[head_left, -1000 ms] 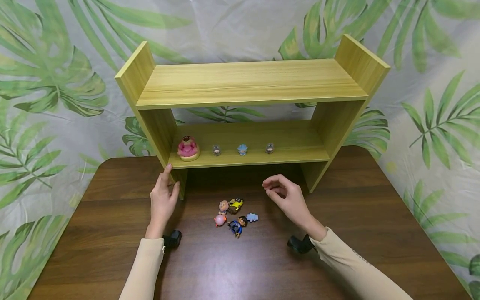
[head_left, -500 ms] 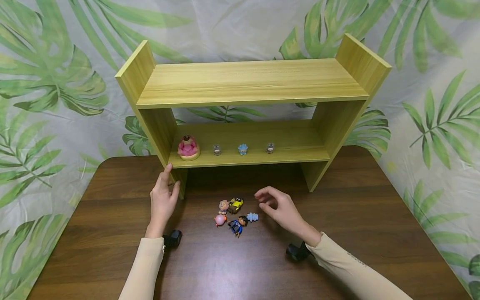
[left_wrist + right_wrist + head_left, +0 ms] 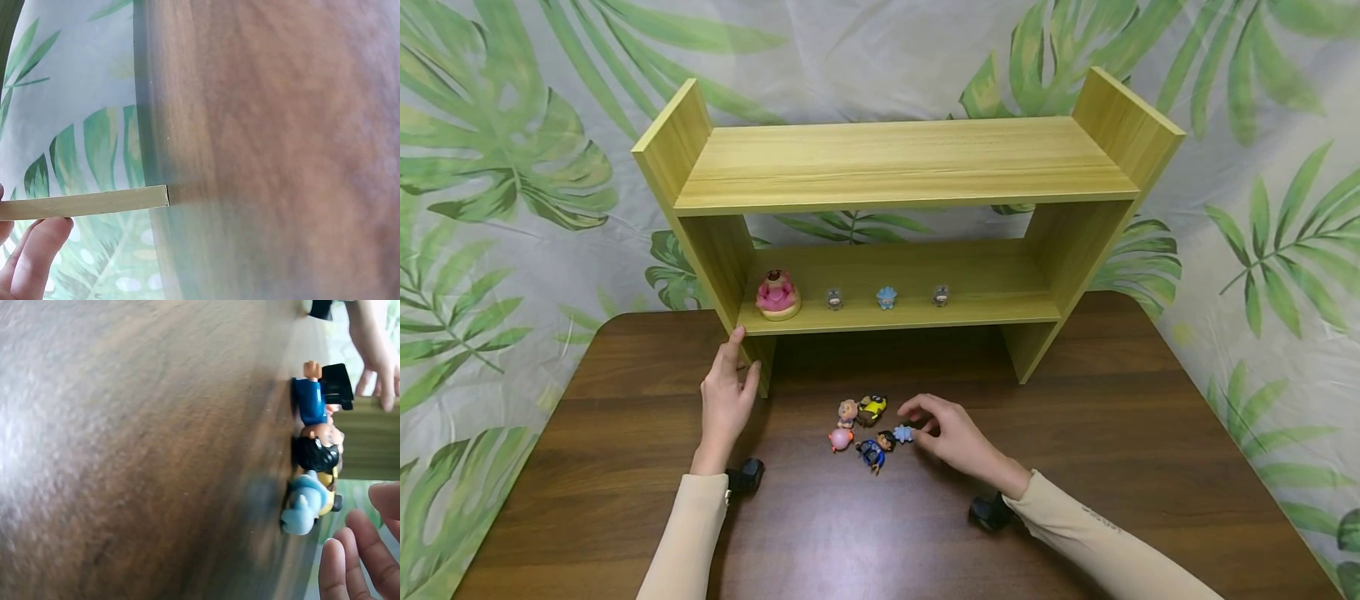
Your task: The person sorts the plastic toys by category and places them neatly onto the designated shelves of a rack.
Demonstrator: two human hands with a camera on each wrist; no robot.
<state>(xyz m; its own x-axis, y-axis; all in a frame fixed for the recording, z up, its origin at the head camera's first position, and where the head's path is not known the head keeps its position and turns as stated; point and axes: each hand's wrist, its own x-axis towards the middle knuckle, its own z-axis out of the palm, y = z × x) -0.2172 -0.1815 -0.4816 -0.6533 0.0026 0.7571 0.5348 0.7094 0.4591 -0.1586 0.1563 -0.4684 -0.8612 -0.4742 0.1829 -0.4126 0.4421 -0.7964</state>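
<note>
My left hand (image 3: 727, 396) holds the front edge of the wooden shelf's left side panel (image 3: 87, 203), fingers lying on both sides of it. My right hand (image 3: 952, 435) is over the table beside a small pale blue figurine (image 3: 306, 503); its thumb and fingers are curved and apart, with no grip on the figure. Touching or close to that figurine lies a black-haired figure in blue (image 3: 874, 451). Clustered with them are a yellow-and-brown figure (image 3: 872, 409), a tan figure (image 3: 847, 412) and a pink round figure (image 3: 840, 439).
The two-tier shelf (image 3: 887, 167) stands at the back of the brown table (image 3: 820, 533). On its middle board are a pink bear figure (image 3: 777, 296), a small clear-cased figure (image 3: 835, 299), a light blue figure (image 3: 886, 298) and another clear-cased figure (image 3: 941, 295).
My right hand has moved left and toward me, down to the pale blue figurine. My left hand has stayed at the shelf panel.
</note>
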